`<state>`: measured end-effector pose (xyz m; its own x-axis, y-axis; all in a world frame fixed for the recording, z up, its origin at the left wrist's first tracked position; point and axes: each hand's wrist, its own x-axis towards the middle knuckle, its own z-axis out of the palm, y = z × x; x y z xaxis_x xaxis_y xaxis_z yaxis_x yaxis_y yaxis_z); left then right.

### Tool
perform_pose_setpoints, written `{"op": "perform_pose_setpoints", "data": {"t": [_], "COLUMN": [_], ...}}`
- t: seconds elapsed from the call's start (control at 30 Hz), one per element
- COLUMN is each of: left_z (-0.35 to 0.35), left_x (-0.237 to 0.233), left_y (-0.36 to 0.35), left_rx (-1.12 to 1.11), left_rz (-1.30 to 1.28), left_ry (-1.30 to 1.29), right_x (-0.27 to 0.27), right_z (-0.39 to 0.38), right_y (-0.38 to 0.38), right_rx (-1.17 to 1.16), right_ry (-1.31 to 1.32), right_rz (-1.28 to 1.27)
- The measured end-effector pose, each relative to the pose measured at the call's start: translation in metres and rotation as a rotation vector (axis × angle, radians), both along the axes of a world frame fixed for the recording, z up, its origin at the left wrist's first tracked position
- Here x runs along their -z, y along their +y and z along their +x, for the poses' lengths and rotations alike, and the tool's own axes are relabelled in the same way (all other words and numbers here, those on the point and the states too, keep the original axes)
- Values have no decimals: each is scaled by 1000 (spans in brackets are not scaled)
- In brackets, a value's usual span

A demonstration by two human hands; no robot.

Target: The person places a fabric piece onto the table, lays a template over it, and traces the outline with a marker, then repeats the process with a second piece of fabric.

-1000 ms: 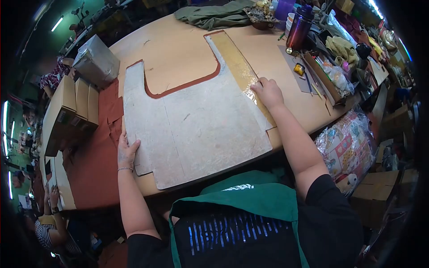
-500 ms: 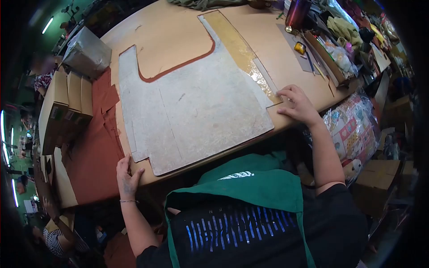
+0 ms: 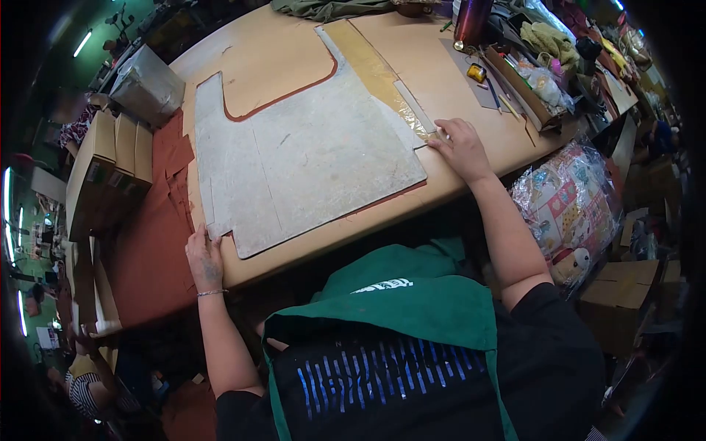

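Note:
A large grey-white pattern board (image 3: pixel 316 162) with a deep U-shaped cutout lies flat on the table. A yellowish, shiny taped strip (image 3: pixel 368 62) runs along its right side. Red-brown fabric shows as a thin rim at the cutout and along part of the near edge. My left hand (image 3: pixel 204 259) has its fingers and thumb closed at the board's near left corner. At the right corner, below the taped strip, my right hand (image 3: pixel 462 151) pinches the edge between thumb and fingers.
Red-brown cloth (image 3: pixel 151 242) covers the table's left side, beside cardboard boxes (image 3: pixel 103 165) and a grey metal-looking box (image 3: pixel 147 84). At right stand a tray of tools (image 3: pixel 518 88), a yellow tape measure (image 3: pixel 476 72) and a dark bottle (image 3: pixel 471 22). A plastic-wrapped bundle (image 3: pixel 570 206) sits beside the table.
The pattern board has slid away from me, and both hands have moved forward with it. A strip of red-brown fabric now shows at its near edge. The view has shifted slightly.

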<state>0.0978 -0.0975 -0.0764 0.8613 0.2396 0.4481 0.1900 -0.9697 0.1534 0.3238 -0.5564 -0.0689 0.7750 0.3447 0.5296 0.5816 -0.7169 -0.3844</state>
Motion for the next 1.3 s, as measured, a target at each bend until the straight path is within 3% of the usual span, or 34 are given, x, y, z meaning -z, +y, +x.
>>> {"op": "perform_pose_setpoints", "data": {"t": [0.3,0.7,0.77,0.83,1.1,1.3], "left_z": [5,8,9,5,3,4], "left_x": [4,12,6,-1,-1,2], "left_y": [0,3,2,-4,-4,5], "left_rx": [-59,-87,9,-38,-128,-57], "left_rz": [-65,-127,-59,-193,-258,-268], "left_ry": [9,-31,-39,-26,-1,-76], "right_x": [1,3,3,4,1,2], "right_z": [-3,-9,-11,-10,-11,-11], "right_y": [7,8,9,9,10,10], "right_rx": [-46,-90,-76,-57,-21,-103], "right_ry": [100,-66,-120,-77,104,-89], "right_rz": [85,-11,-15,-16,59,-65]}}
